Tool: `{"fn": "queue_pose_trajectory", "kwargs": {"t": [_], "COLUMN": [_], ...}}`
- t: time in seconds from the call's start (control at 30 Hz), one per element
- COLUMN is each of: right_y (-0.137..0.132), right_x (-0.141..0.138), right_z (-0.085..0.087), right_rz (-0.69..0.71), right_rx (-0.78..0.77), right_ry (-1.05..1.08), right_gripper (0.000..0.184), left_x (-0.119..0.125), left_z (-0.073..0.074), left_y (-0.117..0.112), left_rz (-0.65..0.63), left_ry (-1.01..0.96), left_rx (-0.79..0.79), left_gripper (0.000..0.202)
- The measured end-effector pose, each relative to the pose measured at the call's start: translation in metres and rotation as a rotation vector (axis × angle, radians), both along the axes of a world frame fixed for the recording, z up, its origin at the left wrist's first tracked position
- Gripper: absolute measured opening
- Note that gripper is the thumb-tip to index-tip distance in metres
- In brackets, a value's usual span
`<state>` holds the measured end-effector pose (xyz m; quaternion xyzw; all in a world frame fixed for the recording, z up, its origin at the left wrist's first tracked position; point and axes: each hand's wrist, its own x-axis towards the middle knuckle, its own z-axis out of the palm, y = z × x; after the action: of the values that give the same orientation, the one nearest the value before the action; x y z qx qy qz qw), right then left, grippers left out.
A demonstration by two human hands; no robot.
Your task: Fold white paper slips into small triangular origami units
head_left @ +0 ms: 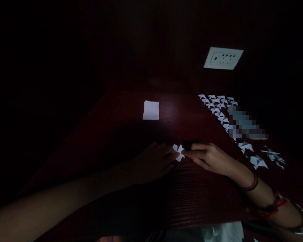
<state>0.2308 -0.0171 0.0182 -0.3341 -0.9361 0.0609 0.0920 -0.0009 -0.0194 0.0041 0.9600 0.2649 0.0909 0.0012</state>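
Note:
A small white folded paper (178, 155) with pointed flaps lies between both hands, low over the dark red table. My left hand (155, 163) comes in from the left and holds it with the fingertips. From the right, my right hand (209, 158) grips its other edge with the index finger; the rest of the fingers are bent, and the thumb is partly hidden. Beyond the hands rests a stack of square white paper (150, 111). Nearest my right hand on the tabletop is a folded white piece (244, 146), with another folded piece (259, 162) in front.
Several folded paper pieces (219, 114) form rows along the right of the table (126, 127). A pixelated phone-like object (247, 122) lies beside them. Thin paper scraps (274, 156) sit at far right. A white socket panel (224, 58) is on the dark wall.

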Motion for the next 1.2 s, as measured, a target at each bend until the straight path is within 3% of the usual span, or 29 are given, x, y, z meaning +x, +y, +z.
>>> {"fn": "queue_pose_trajectory", "kwargs": {"t": [0.2,0.77,0.93,1.07,1.2], "right_y": [0.0,-0.004,0.0,-0.001,-0.002], "right_x": [0.0,0.007,0.009,0.005,0.004], "right_z": [-0.001,0.008,0.006,0.003,0.002], "right_rz": [0.042,0.024,-0.051,0.013,0.049], "right_rx": [0.099,0.073,0.032,0.014,0.074], "right_ry": [-0.047,-0.093,0.027,-0.031,-0.084], "right_gripper": [0.031,0.024,0.027,0.028,0.028], "left_x": [0.0,-0.002,-0.004,-0.003,-0.004], "left_z": [-0.002,0.0,-0.002,-0.001,-0.003], "left_y": [0.0,0.0,0.004,0.008,0.011], "left_rz": [-0.001,-0.003,-0.041,0.003,0.039], "left_ry": [-0.018,-0.011,-0.175,-0.429,-0.499], "left_rx": [0.017,-0.018,-0.143,-0.265,-0.204], "left_gripper": [0.033,0.035,0.038,0.037,0.036]}}
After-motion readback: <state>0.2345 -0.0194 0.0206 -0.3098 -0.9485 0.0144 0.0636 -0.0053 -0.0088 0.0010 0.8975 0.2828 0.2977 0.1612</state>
